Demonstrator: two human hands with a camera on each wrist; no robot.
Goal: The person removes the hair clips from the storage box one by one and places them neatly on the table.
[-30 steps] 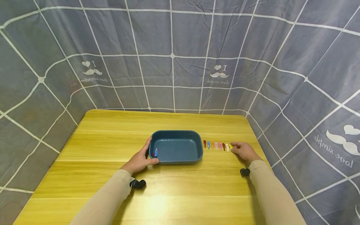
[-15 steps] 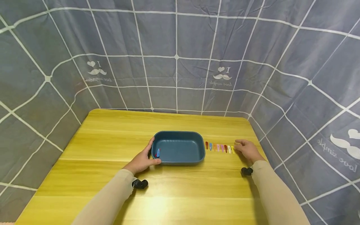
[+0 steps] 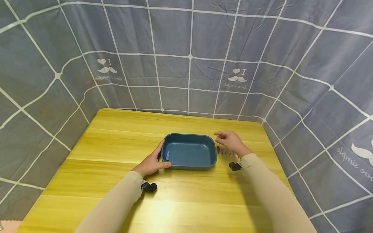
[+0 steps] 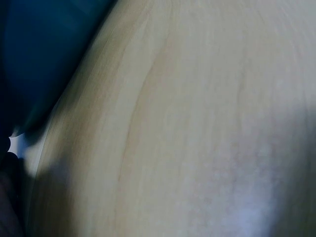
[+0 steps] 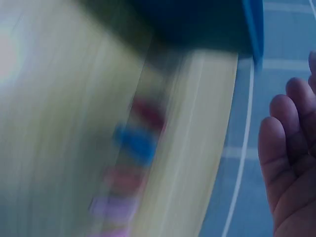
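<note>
A dark blue plastic box (image 3: 190, 152) stands on the wooden table, a blue snap hair clip (image 3: 167, 155) and a bit of red in its left front corner. My left hand (image 3: 150, 164) holds that corner, fingers along the left wall and thumb at the front. My right hand (image 3: 231, 141) hovers off the box's right end with thumb and forefinger bent towards each other; whether a clip is between them is too small to tell. Under that forearm runs a row of snap hair clips, starting with a dark red one (image 3: 218, 149) and a blue one (image 5: 136, 143); its far end is hidden.
Grey curtains (image 3: 172, 71) with white lines surround the back and sides of the table (image 3: 186, 200). Each wrist wears a small black camera, such as the left wrist camera (image 3: 149, 187).
My right hand has left the right end of the clip row and moved left over it to the box. The left hand stays on the box; the head view has shifted slightly.
</note>
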